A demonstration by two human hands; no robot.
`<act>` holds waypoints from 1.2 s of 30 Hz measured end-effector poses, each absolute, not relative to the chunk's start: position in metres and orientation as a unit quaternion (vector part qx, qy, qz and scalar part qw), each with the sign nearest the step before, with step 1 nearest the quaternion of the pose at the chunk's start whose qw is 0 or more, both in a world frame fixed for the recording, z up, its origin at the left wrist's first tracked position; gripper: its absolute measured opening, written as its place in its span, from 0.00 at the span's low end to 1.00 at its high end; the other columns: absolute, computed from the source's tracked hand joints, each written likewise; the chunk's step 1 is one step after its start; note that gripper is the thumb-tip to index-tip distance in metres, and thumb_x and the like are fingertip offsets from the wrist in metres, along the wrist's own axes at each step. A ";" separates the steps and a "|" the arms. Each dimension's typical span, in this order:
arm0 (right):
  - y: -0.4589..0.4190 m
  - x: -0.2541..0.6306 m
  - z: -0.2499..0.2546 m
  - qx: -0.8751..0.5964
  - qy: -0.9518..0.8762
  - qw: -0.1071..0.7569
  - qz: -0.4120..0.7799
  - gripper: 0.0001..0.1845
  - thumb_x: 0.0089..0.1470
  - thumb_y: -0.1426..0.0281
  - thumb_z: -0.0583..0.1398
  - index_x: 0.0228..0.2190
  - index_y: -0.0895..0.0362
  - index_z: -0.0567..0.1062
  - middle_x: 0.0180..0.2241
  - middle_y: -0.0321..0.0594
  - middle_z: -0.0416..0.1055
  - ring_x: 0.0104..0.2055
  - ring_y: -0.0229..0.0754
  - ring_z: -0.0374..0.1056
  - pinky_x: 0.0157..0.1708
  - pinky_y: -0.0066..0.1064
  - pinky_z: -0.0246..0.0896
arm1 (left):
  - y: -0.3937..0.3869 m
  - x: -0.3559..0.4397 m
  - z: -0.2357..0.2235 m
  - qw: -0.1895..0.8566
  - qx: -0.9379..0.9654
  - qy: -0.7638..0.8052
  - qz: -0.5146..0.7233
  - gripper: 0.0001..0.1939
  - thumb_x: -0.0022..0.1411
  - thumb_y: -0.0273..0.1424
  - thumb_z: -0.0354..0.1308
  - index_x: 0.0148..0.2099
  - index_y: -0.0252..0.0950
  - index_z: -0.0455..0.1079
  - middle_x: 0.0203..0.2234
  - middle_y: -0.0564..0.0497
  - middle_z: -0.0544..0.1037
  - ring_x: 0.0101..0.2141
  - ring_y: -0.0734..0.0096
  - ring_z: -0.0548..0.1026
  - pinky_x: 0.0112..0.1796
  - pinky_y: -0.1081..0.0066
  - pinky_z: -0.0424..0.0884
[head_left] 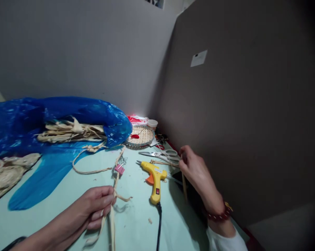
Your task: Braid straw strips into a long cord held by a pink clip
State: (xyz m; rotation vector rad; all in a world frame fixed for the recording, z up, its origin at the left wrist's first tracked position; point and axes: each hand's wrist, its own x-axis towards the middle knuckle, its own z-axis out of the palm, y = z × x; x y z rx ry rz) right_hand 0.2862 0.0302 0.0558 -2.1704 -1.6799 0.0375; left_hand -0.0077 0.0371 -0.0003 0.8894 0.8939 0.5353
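My left hand (pixel 101 205) pinches a braided cord of pale dried plant fibre (pixel 116 181), with loose strand ends hanging below the fingers. A pink binder clip (pixel 119 169) grips the cord just above that hand. Over at the right, my right hand (pixel 195 170) is closed on a fibre strip (pixel 184 186) that hangs below the fingers. The scissors (pixel 167 154) lie just left of the right hand, blades pointing left. Between the hands rests a yellow hot glue gun (pixel 157 177) with an orange trigger, its black cord (pixel 159 223) running toward me.
A blue plastic bag (pixel 81 106) holds a bundle of dried fibre (pixel 71 131) at the back left. Pale woven pieces (pixel 8 176) lie at the left edge. A round woven tray (pixel 144 136) and white cup (pixel 152 123) stand at the back. Grey partitions (pixel 94 45) enclose the table.
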 end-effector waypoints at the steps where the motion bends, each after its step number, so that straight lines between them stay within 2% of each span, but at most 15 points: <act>1: 0.028 0.280 0.060 -0.742 -0.617 0.259 0.042 0.12 0.57 0.75 0.51 0.43 0.58 0.68 0.30 0.41 0.72 0.30 0.40 0.68 0.30 0.27 0.58 | 0.038 -0.009 -0.003 0.784 0.404 0.400 0.251 0.19 0.50 0.42 0.68 0.27 0.34 0.65 0.14 0.64 0.54 0.16 0.87 0.41 0.16 0.81 0.38; 3: 0.023 0.264 0.067 -0.603 -0.628 0.445 0.210 0.08 0.60 0.69 0.52 0.38 0.57 0.69 0.28 0.37 0.69 0.27 0.37 0.65 0.27 0.25 0.58 | 0.041 -0.011 -0.008 0.798 0.396 0.375 0.256 0.19 0.50 0.41 0.68 0.27 0.34 0.65 0.13 0.65 0.54 0.15 0.87 0.40 0.15 0.80 0.38; 4: 0.020 0.254 0.068 -0.535 -0.615 0.492 0.307 0.08 0.60 0.67 0.53 0.36 0.57 0.70 0.27 0.36 0.68 0.27 0.36 0.65 0.27 0.25 0.59 | 0.042 -0.012 -0.010 0.801 0.395 0.369 0.258 0.18 0.51 0.41 0.68 0.27 0.34 0.65 0.13 0.65 0.54 0.15 0.87 0.40 0.15 0.80 0.38; 6: 0.017 0.235 0.065 -0.442 -0.591 0.499 0.454 0.08 0.58 0.66 0.57 0.36 0.57 0.73 0.27 0.36 0.71 0.29 0.36 0.68 0.31 0.25 0.63 | 0.041 -0.013 -0.011 0.802 0.395 0.367 0.258 0.18 0.52 0.41 0.67 0.28 0.34 0.65 0.14 0.64 0.56 0.15 0.87 0.40 0.15 0.80 0.38; 8: 0.018 0.220 0.057 -0.420 -0.600 0.450 0.511 0.09 0.55 0.67 0.60 0.38 0.57 0.74 0.31 0.38 0.73 0.33 0.38 0.70 0.36 0.27 0.64 | 0.039 -0.013 -0.008 0.799 0.395 0.373 0.258 0.16 0.54 0.40 0.66 0.29 0.33 0.65 0.16 0.62 0.59 0.16 0.86 0.42 0.16 0.80 0.39; 10: 0.022 0.213 0.047 -0.451 -0.652 0.388 0.470 0.09 0.55 0.68 0.61 0.39 0.57 0.74 0.32 0.39 0.74 0.34 0.39 0.70 0.36 0.28 0.63 | 0.037 -0.013 -0.004 0.797 0.395 0.381 0.254 0.15 0.56 0.38 0.65 0.31 0.33 0.66 0.17 0.61 0.60 0.17 0.86 0.43 0.17 0.80 0.40; 14: 0.026 0.218 0.032 -0.549 -0.776 0.249 0.189 0.05 0.57 0.72 0.58 0.32 0.58 0.74 0.30 0.40 0.72 0.29 0.39 0.66 0.31 0.30 0.57 | 0.035 -0.013 0.001 0.802 0.390 0.380 0.247 0.13 0.59 0.37 0.62 0.31 0.34 0.65 0.18 0.62 0.56 0.18 0.84 0.43 0.17 0.79 0.41; 17: 0.022 0.220 0.029 -0.577 -0.800 0.164 0.020 0.10 0.57 0.72 0.57 0.25 0.57 0.72 0.27 0.40 0.66 0.28 0.39 0.61 0.26 0.31 0.50 | 0.036 -0.012 -0.002 0.802 0.383 0.379 0.258 0.12 0.60 0.35 0.60 0.30 0.34 0.64 0.17 0.63 0.55 0.18 0.83 0.42 0.17 0.79 0.40; 19: 0.016 0.215 0.032 -0.573 -0.805 0.144 -0.044 0.12 0.57 0.73 0.56 0.22 0.57 0.70 0.26 0.40 0.64 0.28 0.41 0.59 0.26 0.32 0.48 | 0.036 -0.012 -0.003 0.800 0.384 0.381 0.259 0.11 0.60 0.34 0.59 0.31 0.34 0.64 0.17 0.62 0.56 0.18 0.84 0.42 0.17 0.80 0.41; 21: 0.009 0.206 0.038 -0.528 -0.836 0.149 -0.037 0.08 0.56 0.75 0.55 0.27 0.56 0.72 0.30 0.41 0.66 0.33 0.44 0.60 0.30 0.34 0.51 | 0.036 -0.011 -0.002 0.801 0.388 0.376 0.256 0.10 0.60 0.34 0.60 0.31 0.34 0.64 0.18 0.62 0.56 0.18 0.84 0.43 0.17 0.80 0.41; 24: 0.000 0.195 0.049 -0.393 -0.906 0.127 0.095 0.08 0.56 0.75 0.56 0.38 0.54 0.72 0.42 0.40 0.68 0.41 0.45 0.61 0.41 0.37 0.55 | 0.036 -0.011 0.001 0.810 0.397 0.351 0.253 0.11 0.60 0.35 0.60 0.30 0.34 0.64 0.17 0.63 0.55 0.17 0.84 0.44 0.16 0.80 0.42; 26: -0.002 0.194 0.052 -0.353 -0.916 0.101 0.165 0.09 0.59 0.73 0.55 0.42 0.53 0.70 0.44 0.39 0.68 0.42 0.43 0.60 0.43 0.36 0.56 | 0.037 -0.011 0.001 0.815 0.399 0.338 0.249 0.12 0.61 0.35 0.59 0.30 0.34 0.64 0.16 0.63 0.55 0.17 0.84 0.44 0.16 0.80 0.42; 32: 0.002 0.201 0.044 -0.395 -0.881 0.127 0.225 0.09 0.60 0.72 0.56 0.44 0.57 0.68 0.45 0.40 0.66 0.45 0.41 0.60 0.46 0.34 0.56 | 0.039 -0.014 -0.007 0.821 0.390 0.333 0.249 0.10 0.62 0.33 0.58 0.31 0.34 0.65 0.18 0.62 0.57 0.16 0.85 0.45 0.16 0.80 0.42; 34: 0.004 0.200 0.040 -0.391 -0.885 0.100 0.231 0.06 0.60 0.74 0.55 0.40 0.57 0.70 0.44 0.39 0.68 0.43 0.41 0.61 0.46 0.34 0.56 | 0.039 -0.015 -0.007 0.820 0.391 0.337 0.249 0.10 0.61 0.34 0.59 0.32 0.34 0.65 0.18 0.62 0.56 0.17 0.85 0.45 0.16 0.80 0.42; 36: 0.005 0.200 0.039 -0.379 -0.890 0.076 0.243 0.08 0.60 0.78 0.54 0.35 0.58 0.72 0.41 0.38 0.70 0.41 0.39 0.63 0.45 0.32 0.56 | 0.038 -0.015 -0.005 0.817 0.390 0.347 0.246 0.10 0.61 0.34 0.60 0.32 0.33 0.65 0.18 0.62 0.57 0.17 0.85 0.45 0.17 0.81 0.42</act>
